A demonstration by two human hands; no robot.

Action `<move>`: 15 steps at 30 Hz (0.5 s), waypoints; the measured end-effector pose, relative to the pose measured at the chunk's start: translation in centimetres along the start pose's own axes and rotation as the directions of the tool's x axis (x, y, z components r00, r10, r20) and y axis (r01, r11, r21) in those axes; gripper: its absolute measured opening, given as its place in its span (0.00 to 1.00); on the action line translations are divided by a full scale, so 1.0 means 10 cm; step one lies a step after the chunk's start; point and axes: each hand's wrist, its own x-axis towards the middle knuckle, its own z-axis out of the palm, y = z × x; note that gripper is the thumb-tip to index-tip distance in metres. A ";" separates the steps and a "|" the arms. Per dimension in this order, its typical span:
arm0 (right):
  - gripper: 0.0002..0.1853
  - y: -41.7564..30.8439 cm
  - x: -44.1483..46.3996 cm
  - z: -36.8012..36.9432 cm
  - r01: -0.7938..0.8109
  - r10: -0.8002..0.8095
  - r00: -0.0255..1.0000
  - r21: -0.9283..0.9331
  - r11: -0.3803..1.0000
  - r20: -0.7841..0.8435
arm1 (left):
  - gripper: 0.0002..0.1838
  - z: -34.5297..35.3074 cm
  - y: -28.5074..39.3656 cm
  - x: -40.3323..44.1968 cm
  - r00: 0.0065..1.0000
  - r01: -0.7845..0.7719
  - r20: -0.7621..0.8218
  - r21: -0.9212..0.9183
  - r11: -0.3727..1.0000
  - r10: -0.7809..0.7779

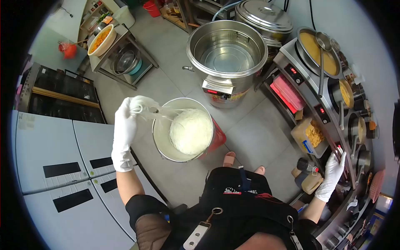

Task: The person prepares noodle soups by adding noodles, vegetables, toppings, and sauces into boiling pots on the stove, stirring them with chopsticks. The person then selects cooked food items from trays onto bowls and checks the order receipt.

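Observation:
My left hand (127,121), in a white glove, is closed round a bunch of white noodles (146,104) above the left rim of a tall metal bucket (160,141). Strands stretch from my fingers down to the mound of noodles (191,131) inside the bucket. On the other side, my gloved right hand (332,173) is against the front panel of the steel cooking counter (310,98). Its fingers reach upward and apart beside a red-lit display (339,148). Whether they touch a knob there is hidden.
A large open steel boiler (227,73) holding clear liquid stands beyond the bucket. Pans, including one of yellowish liquid (318,52), line the counter at right. Below it are a food tub (310,137) and bottles. Refrigerator doors (52,150) flank the left; a side table (96,62) stands behind.

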 end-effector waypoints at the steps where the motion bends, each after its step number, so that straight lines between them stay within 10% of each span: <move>1: 0.17 0.09 -0.01 0.07 0.022 -0.024 0.999 -0.050 0.998 -0.036 | 0.10 -0.04 -0.01 0.00 1.000 -0.009 -0.001 0.005 1.000 0.009; 15: 0.17 0.99 -0.20 0.85 -0.162 0.176 0.983 -0.227 0.960 0.042 | 0.11 -0.39 0.72 0.03 0.997 -0.013 0.071 -0.232 0.973 0.030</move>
